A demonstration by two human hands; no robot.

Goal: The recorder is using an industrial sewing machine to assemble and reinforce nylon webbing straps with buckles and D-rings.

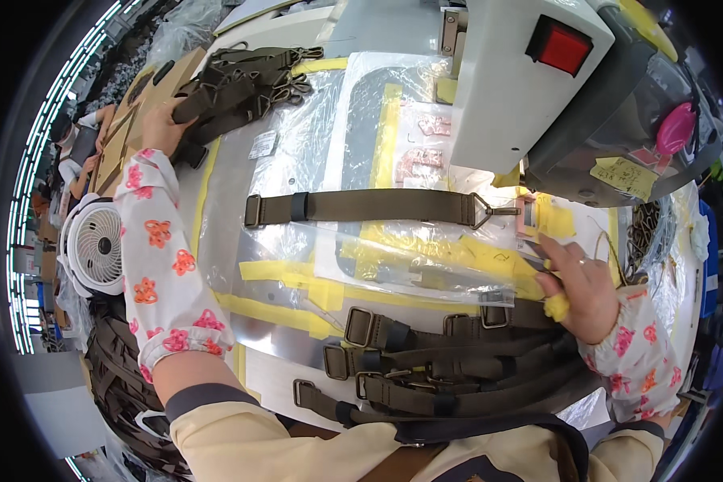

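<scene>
An olive webbing strap (386, 206) with a metal buckle and a snap hook (490, 210) lies crosswise on the taped, plastic-covered worktop (281, 281), its hook end beside the sewing machine (490, 88). At the upper left my left hand (169, 128) grips one strap in a pile of dark straps with hooks (249, 80). Right of centre my right hand (582, 293), below the hook, has curled fingers around something small with yellow on it, which I cannot make out clearly. More straps with square buckles (474, 353) lie along the near edge.
A white fan (100, 241) stands left, above dark straps (112, 377). Cardboard (132, 112) lies upper left, with co-workers (80, 153) beyond. The machine's grey housing with a pink disc (606, 136) overhangs the upper right. Chains or cords (643, 233) lie at the right edge.
</scene>
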